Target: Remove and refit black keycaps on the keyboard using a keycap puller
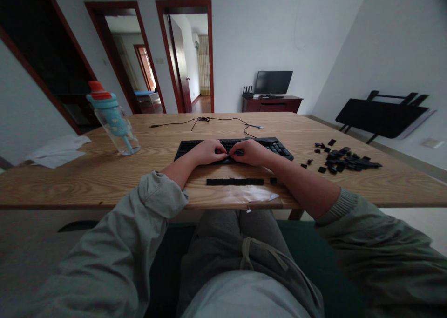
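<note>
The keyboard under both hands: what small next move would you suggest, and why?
I'd probably ease the right hand slightly aside to check the spot between it and the left hand on the keyboard. Both hands crowd that spot, and anything pinched there is too small to make out. The row of black keycaps lies close by, so it can wait.

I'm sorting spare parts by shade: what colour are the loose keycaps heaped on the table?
The loose keycaps are black, seen best in the head view.

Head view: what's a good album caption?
Left hand and right hand close together at a black keyboard, loose keycaps piled to the right.
</note>
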A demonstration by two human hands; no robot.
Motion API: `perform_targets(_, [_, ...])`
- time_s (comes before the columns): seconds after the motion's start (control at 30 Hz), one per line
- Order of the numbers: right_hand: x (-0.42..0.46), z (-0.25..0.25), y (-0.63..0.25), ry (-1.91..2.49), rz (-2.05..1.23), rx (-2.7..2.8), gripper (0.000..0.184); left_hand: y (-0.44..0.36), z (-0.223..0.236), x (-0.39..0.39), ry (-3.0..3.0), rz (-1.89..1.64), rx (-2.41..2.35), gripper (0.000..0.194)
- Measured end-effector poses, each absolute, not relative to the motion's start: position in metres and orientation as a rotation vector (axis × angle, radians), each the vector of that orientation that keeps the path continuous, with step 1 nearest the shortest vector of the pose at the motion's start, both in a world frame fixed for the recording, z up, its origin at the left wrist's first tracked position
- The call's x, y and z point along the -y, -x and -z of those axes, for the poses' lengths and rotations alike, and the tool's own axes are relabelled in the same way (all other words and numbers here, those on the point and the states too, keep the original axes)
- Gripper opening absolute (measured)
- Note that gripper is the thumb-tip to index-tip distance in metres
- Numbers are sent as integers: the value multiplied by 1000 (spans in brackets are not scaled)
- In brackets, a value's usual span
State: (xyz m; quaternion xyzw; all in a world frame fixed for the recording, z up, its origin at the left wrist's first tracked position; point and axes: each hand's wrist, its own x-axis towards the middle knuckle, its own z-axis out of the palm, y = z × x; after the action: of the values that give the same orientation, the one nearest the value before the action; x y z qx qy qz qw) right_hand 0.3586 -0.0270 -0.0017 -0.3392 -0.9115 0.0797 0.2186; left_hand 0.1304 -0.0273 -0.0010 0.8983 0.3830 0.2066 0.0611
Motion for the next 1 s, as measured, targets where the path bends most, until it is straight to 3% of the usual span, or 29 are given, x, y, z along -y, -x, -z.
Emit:
perform_targets(0.43, [27, 5, -358, 1003, -302, 2444, 22, -131, 0, 27, -2711, -606, -1176, 27])
perform_targets(1.0, [26, 0, -356, 1005, -137, 2628, 26, -135, 0, 25, -2668, -595, -1154, 22])
